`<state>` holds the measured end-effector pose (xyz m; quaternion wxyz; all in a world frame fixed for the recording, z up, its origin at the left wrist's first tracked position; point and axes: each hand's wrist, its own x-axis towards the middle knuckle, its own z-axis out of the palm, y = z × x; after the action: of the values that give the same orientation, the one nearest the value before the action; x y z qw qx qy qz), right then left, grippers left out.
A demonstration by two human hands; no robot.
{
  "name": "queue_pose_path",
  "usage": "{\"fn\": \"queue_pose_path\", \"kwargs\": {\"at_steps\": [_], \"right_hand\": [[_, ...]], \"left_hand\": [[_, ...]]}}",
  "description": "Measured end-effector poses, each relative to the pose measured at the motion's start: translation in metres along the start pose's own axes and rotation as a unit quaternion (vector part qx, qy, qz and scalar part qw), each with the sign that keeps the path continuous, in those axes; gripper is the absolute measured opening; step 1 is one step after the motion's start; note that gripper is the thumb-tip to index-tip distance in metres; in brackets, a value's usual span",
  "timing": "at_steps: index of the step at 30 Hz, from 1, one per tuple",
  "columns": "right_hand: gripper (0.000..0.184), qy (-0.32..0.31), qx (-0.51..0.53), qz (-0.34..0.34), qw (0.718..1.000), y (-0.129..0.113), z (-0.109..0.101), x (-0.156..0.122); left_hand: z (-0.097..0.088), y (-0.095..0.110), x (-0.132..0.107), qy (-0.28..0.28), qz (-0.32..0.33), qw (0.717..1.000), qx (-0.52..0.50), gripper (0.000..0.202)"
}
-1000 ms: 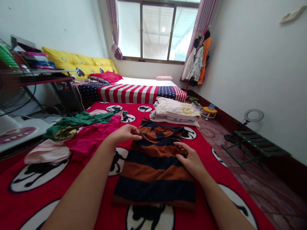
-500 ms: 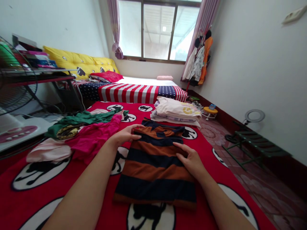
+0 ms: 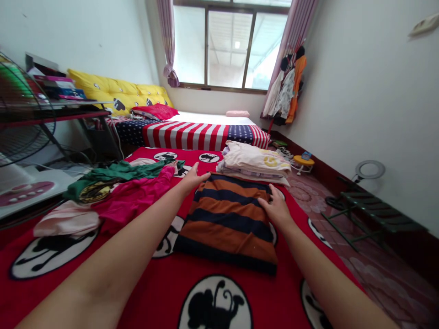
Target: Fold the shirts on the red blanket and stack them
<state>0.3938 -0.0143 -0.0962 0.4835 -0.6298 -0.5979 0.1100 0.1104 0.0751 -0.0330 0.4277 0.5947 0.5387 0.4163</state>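
Observation:
A folded shirt with orange and navy stripes (image 3: 229,214) lies on the red blanket with black monkey prints (image 3: 151,292). My left hand (image 3: 194,178) rests at the shirt's far left corner, fingers stretched out and flat. My right hand (image 3: 276,206) lies on the shirt's far right edge, fingers extended over the cloth. Just beyond the shirt sits a stack of folded pale clothes (image 3: 255,162).
A heap of unfolded clothes, green (image 3: 120,173), pink (image 3: 132,196) and pale (image 3: 66,218), lies at the left. A bed with a flag-pattern cover (image 3: 195,133) stands behind. A fan (image 3: 20,114) and desk stand left; a folding rack (image 3: 373,212) and ring light stand right.
The shirt's top part was folded flat and the folded shirt slid away from me toward the stack. Both hands moved forward and opened out flat at its far corners.

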Motion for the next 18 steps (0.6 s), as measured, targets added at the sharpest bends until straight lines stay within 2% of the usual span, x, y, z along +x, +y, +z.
{"fn": "queue_pose_path", "kwargs": {"at_steps": [2,4,6,8,10,14,18], "right_hand": [[0.056,-0.005,-0.007,-0.010,1.000,0.002,-0.011,-0.025],[0.039,-0.032,-0.001,-0.054,0.998,-0.008,-0.031,-0.058],[0.026,-0.086,-0.009,-0.098,0.991,-0.023,-0.051,-0.092],[0.026,-0.139,-0.036,-0.136,0.980,-0.035,-0.061,-0.119],[0.030,-0.170,-0.072,-0.166,0.969,-0.041,-0.061,-0.135],[0.022,-0.190,-0.104,-0.206,0.954,-0.042,-0.049,-0.134],[0.023,-0.172,-0.101,-0.245,0.949,-0.050,-0.066,-0.116]], "left_hand": [[-0.009,-0.015,-0.018,-0.007,0.037,0.992,0.117,0.085],[-0.022,-0.023,-0.049,-0.033,0.067,0.976,0.205,0.074],[-0.034,-0.026,-0.086,-0.060,0.073,0.960,0.264,0.065],[-0.042,-0.028,-0.119,-0.090,0.061,0.948,0.299,0.060],[-0.045,-0.031,-0.142,-0.104,0.052,0.941,0.316,0.056],[-0.042,-0.034,-0.160,-0.108,0.081,0.954,0.269,0.043],[-0.046,-0.022,-0.174,-0.110,0.086,0.983,0.119,0.038]]}}
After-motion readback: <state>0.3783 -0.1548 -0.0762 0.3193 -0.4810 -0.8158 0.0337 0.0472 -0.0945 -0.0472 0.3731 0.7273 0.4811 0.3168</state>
